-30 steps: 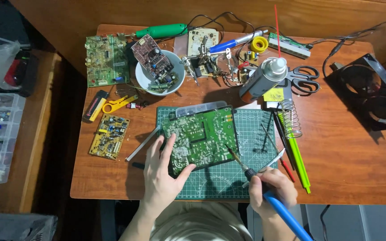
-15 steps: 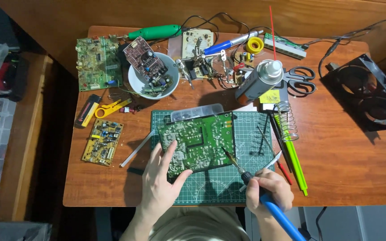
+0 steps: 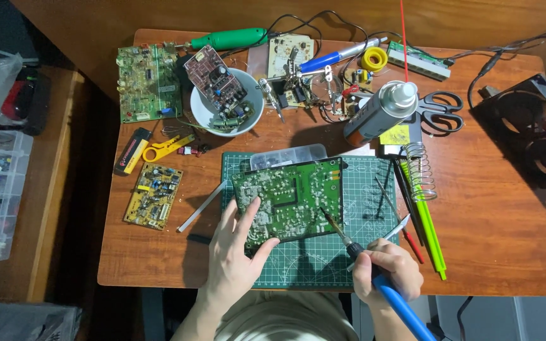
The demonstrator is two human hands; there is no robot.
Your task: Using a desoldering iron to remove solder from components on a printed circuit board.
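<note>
Left hand (image 3: 238,252) lies spread on the green circuit board (image 3: 289,197), fingers flat over its lower left corner, thumb hooked under the near edge. The board sits solder-side up on the green cutting mat (image 3: 323,262), mid-table. Right hand (image 3: 388,273) is wrapped tight around a blue-handled soldering iron (image 3: 374,273), tip touching the board's lower right area. Just right of the mat lie a coiled wire stand (image 3: 419,170) and green pens (image 3: 430,237). A white bowl (image 3: 205,112) holding another board sits well behind.
</note>
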